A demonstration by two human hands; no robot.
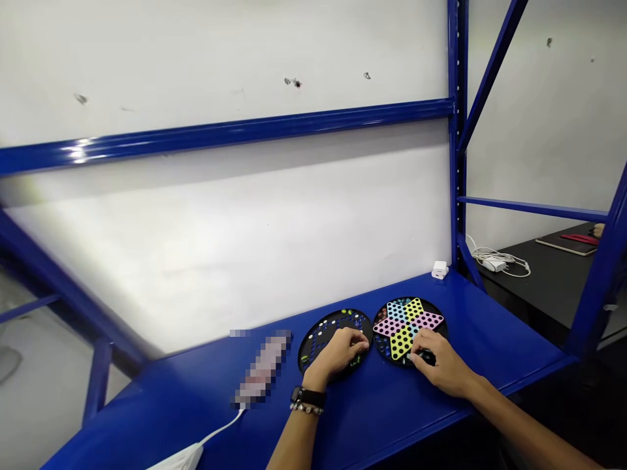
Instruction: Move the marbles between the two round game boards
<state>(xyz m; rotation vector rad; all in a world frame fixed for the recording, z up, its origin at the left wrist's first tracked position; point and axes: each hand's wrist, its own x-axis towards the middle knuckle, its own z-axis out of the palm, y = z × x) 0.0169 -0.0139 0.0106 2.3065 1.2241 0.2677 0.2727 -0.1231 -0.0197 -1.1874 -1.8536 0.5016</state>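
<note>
A round black board (321, 333) with white, blue and green pieces lies on the blue shelf. My left hand (343, 349) is over its right part, fingers curled together; anything between the fingertips is too small to make out. To the right is a second round tray with a star-shaped board (402, 341) in yellow, pink and light blue, full of dark holes, with small marbles around its rim. At its lower right edge is my right hand (438, 362), thumb and fingers bent toward each other; whatever they may pinch is hidden.
A blurred flat item (264, 369) with a white cable lies left of the boards. A white adapter (439, 269) stands at the back right, near a blue post (455, 163). Beyond it, a black table (529, 287) holds a white charger (494, 264).
</note>
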